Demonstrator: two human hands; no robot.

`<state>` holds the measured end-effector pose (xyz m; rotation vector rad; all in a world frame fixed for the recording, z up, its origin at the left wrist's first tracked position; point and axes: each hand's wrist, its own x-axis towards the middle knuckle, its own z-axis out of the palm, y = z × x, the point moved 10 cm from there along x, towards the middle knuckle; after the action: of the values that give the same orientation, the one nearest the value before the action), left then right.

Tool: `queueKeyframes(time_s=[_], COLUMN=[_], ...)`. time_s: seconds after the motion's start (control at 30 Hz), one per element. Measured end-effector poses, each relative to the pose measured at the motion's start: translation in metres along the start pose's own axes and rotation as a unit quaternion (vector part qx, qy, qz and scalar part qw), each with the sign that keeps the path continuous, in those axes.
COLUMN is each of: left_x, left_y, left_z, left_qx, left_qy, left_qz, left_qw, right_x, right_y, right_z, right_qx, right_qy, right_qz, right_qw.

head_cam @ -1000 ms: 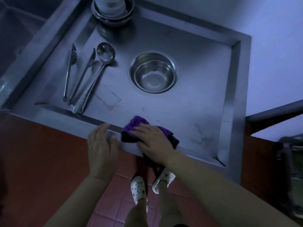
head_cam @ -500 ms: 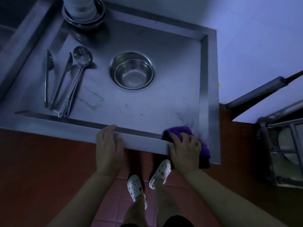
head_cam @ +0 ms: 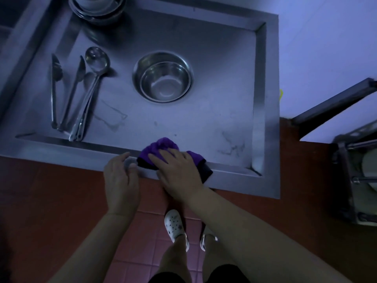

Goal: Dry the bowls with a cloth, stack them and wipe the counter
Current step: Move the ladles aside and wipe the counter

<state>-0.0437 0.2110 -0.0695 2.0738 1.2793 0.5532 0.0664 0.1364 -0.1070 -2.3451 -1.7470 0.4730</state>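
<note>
A purple cloth [head_cam: 161, 146] lies on the front rim of the steel counter [head_cam: 204, 111]. My right hand [head_cam: 179, 172] presses flat on the cloth with straight fingers. My left hand [head_cam: 121, 180] rests on the counter's front edge just left of the cloth, fingers loosely bent, holding nothing. Nested steel bowls [head_cam: 162, 76] stand in the middle of the counter. A second stack of bowls [head_cam: 98, 9] with something white on top sits at the back left.
Tongs [head_cam: 54, 88], a knife [head_cam: 74, 86] and a ladle [head_cam: 91, 84] lie side by side at the counter's left. A raised rim runs around the counter. A metal rack [head_cam: 359, 176] stands to the right. Red tiled floor and my white clogs [head_cam: 175, 225] are below.
My right hand has slid the cloth leftward along the front rim, from the right corner back to beside my left hand. The left hand stayed on the edge.
</note>
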Motion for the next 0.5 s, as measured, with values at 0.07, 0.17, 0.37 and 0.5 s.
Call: queueKeyframes(time_s=[0.07,0.17,0.37,0.5], left_x=[0.001,0.003,0.016,0.035], left_y=[0.016,0.051,0.118,0.143], left_z=[0.021,0.051,0.105,0.15], left_qx=[-0.009,-0.015,0.024,0.084], left_qy=[-0.032,-0.07,-0.13,-0.173], left_qz=[0.001,0.036,0.103,0.111], left_qw=[0.999,0.997,0.986,0.975], right_x=[-0.031,-0.077,-0.109,-0.063], right_y=[0.037,0.095,0.172,0.217], right_z=[-0.011,-0.026,-0.051,-0.069], right_qx=[0.001,-0.006,-0.042,-0.089], right_qy=[-0.001,-0.015,-0.035,-0.038], right_qz=[0.024,0.066,0.052,0.035], right_qw=[1.0,0.998,0.997,0.995])
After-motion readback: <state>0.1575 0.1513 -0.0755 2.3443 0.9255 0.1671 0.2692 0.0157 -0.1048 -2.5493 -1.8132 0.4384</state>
